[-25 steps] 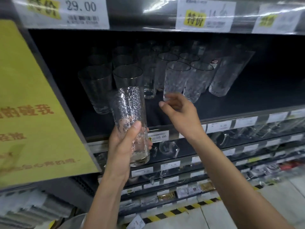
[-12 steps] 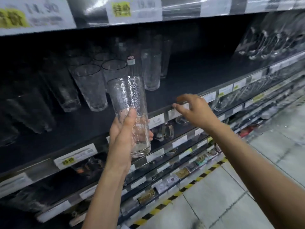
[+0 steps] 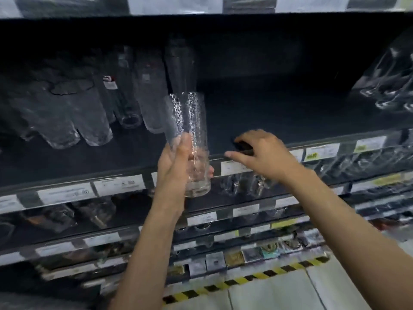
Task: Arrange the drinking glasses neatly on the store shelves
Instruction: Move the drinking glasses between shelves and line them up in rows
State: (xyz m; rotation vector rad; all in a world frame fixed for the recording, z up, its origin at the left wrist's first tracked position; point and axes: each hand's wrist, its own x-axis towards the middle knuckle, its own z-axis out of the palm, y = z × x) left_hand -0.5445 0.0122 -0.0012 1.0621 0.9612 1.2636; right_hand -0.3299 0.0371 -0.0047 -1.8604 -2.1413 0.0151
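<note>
Glass in hand: the left hand is holding the textured glass upright by its lower half, just in front of the shelf edge, with its base hanging below the price labels
Left fingers: the fingers are curling round the glass, thumb on the near side, the others showing through from behind
Right hand: the right hand is hovering palm down over the front rail, fingers loosely spread and gripping nothing I can make out; whether it is touching the rail is too blurred to tell
Landing spot: the dark shelf is showing open surface to the right of the standing glasses
Doing it well: the glass is likely needing a lift over the rail, then a gentle set-down upright, close beside the last glass of the row
Watching for: the grip is sitting low on a tall glass, so the rim may be swinging into its neighbours
</note>
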